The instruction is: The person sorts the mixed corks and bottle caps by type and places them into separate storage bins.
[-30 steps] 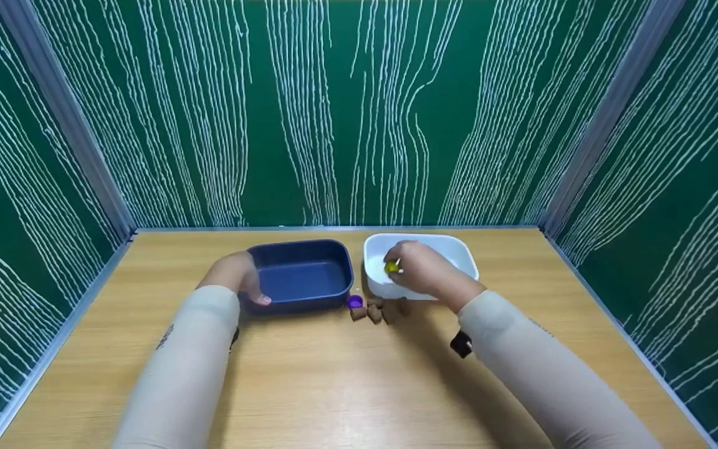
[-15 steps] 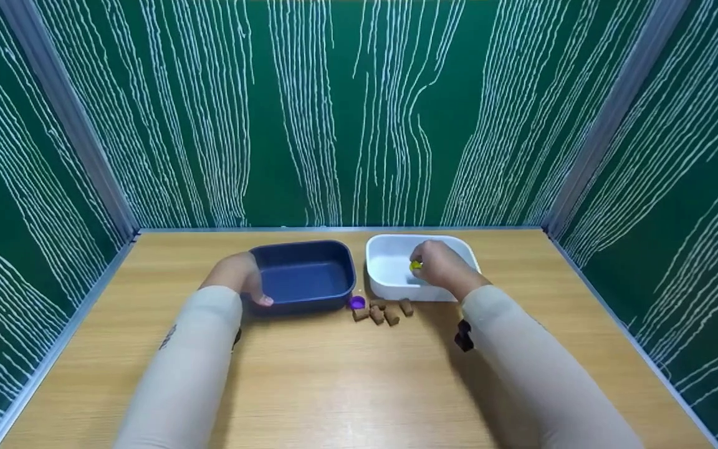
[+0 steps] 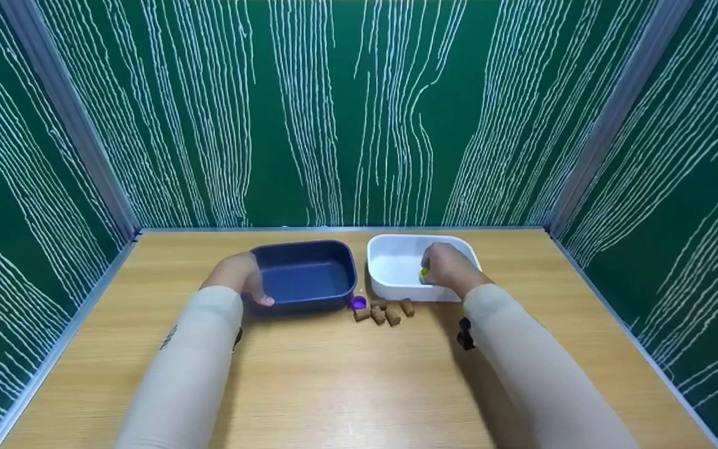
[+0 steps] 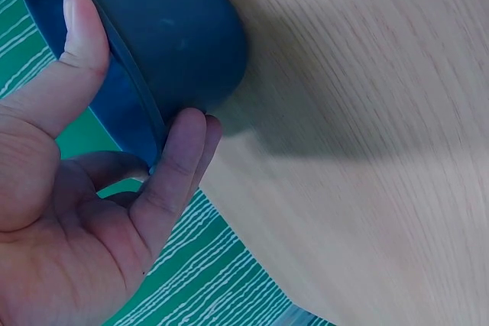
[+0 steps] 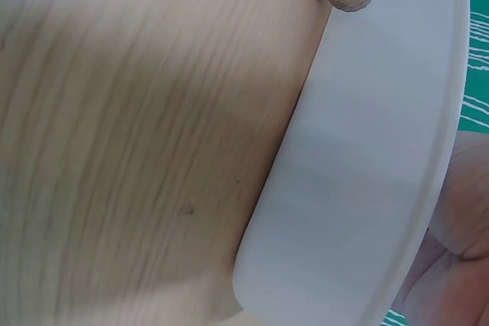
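Observation:
My left hand (image 3: pixel 237 276) holds the dark blue bin (image 3: pixel 306 280) at its left end; in the left wrist view the thumb (image 4: pixel 85 32) lies over the rim and the fingers touch the outer wall of the bin (image 4: pixel 183 43). Inside the white bin (image 3: pixel 396 291), my right hand (image 3: pixel 449 268) pinches a small yellow-green object (image 3: pixel 424 272), low near the bin's floor. The right wrist view has only part of that hand (image 5: pixel 454 242) behind the white wall (image 5: pixel 344 158), its fingertips hidden.
Several brown cork-like pieces (image 3: pixel 392 317) and a small purple cup-shaped piece (image 3: pixel 358 302) lie on the wooden table (image 3: pixel 334 374) in front of the bins. Green walls with white lines (image 3: pixel 346 125) enclose the table's back and sides.
My right hand has moved right and lower inside the white bin with the yellow-green object, uncovering the brown pieces in the head view. My left hand keeps its place on the dark blue bin.

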Motion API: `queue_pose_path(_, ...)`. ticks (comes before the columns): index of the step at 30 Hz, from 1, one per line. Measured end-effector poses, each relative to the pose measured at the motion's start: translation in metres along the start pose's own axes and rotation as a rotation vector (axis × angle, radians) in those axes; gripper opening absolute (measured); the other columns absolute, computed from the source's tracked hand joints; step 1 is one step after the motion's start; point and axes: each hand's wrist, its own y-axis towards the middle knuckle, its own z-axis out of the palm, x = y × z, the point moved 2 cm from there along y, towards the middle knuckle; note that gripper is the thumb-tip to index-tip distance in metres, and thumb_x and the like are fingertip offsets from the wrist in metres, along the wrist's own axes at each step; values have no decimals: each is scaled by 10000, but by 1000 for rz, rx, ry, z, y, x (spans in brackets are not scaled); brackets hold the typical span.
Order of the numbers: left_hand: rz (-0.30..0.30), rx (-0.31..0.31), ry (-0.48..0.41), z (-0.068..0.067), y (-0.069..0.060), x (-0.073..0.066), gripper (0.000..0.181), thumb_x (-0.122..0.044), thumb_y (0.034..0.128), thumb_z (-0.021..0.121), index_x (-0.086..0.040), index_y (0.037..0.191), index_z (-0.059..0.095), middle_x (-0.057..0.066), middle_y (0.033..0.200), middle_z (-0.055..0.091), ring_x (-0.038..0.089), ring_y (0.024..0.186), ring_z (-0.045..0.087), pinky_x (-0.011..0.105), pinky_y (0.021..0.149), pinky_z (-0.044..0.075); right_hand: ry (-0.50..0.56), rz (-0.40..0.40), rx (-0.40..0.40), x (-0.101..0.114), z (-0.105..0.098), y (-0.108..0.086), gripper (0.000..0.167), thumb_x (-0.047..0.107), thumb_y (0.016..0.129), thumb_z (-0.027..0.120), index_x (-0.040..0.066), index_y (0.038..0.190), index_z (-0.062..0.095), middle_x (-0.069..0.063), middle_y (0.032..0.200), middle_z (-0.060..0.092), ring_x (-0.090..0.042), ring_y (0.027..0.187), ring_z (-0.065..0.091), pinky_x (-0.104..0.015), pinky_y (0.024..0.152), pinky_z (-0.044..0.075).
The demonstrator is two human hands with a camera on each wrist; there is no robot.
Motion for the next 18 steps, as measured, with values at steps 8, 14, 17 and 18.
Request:
queue_pose_path(8, 16, -1, 19, -1, -2, -1, 999, -374, 960, 943, 149, 1641, 433, 317, 1720, 488, 483, 1619, 467, 592, 1372, 404, -39, -19, -8, 1, -3, 0, 300, 36, 911, 850, -59, 1194, 815, -200, 1222, 836, -358, 1160, 772, -566, 1120, 635)
queue_pose_path(14, 28, -4, 43, -1, -2, 0, 1023, -392, 963, 938, 149, 1654, 414, 316, 1723, 484, 481, 1617, 470, 584, 1373, 407, -65, 5, -10, 2, -4, -4, 295, 60, 919, 861, -45, 1193, 821, -188, 1244, 832, -338, 1143, 753, -546, 1118, 635)
queue_pose_path(17, 22, -9, 24, 0, 0, 1, 1016, -378, 959, 943, 139, 1658, 418, 313, 1724, 487, 480, 1614, 475, 592, 1368, 411, -39, 29, -14, 5, -4, -5, 284, 71, 946, 844, -42, 1205, 811, -190, 1253, 824, -330, 1129, 739, -555, 1106, 635)
queue_pose_path(18, 21, -11, 19, 0, 0, 1, 1011, -376, 957, 945, 136, 1656, 424, 312, 1722, 490, 481, 1611, 477, 595, 1366, 414, -28, 37, -14, 6, -4, -5, 278, 80, 964, 831, -41, 1214, 808, -192, 1261, 821, -330, 1133, 734, -558, 1105, 634)
